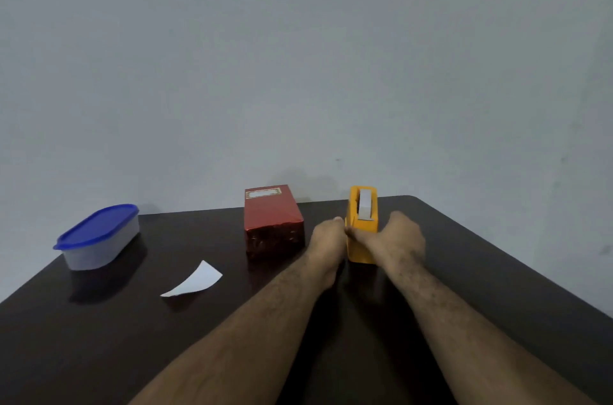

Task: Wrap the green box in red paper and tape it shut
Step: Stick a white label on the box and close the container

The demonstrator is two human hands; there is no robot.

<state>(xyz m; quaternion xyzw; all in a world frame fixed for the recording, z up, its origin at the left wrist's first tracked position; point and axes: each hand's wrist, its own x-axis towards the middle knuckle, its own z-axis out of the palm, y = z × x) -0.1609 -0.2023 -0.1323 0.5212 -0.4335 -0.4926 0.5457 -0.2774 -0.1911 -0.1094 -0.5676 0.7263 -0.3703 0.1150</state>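
Observation:
A box covered in shiny red paper lies on the dark table, near its far edge; no green shows. Just right of it stands an orange tape dispenser with a white roll on top. My right hand wraps the dispenser's right side. At the dispenser's left edge my left hand has its fingers curled, thumb and fingers pinched together; whether tape is between them is too small to tell. Both hands are apart from the red box.
A grey oval container with a blue lid sits at the far left. A curled white slip of paper lies in front of the red box, to its left. A plain wall stands right behind the table.

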